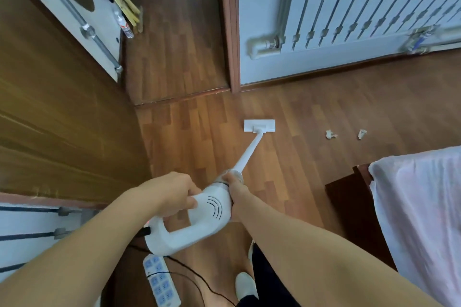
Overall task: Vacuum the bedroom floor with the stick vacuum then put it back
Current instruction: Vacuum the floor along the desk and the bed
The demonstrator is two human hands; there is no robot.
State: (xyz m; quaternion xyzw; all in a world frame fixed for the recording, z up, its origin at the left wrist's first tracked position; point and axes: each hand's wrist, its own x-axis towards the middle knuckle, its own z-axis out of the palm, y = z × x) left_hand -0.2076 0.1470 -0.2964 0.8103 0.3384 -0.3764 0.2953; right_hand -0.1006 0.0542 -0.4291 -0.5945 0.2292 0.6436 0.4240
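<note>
A white stick vacuum [212, 217] runs from my hands down a thin tube to its flat floor head [259, 125], which rests on the wooden floor [194, 147] near the doorway. My left hand [172, 193] grips the top left of the motor body. On the right side, my right hand [235, 188] wraps the body just behind the clear dust cup. The loop handle at the rear is free of both hands. Two crumpled paper scraps [330, 134] [361, 133] lie on the floor to the right of the head.
A bed with a pale sheet [419, 207] and dark frame stands at the right. A radiator [349, 7] lines the far wall. A brown door [62, 112] is at the left. A power strip [161, 281] with a black cord lies by my feet.
</note>
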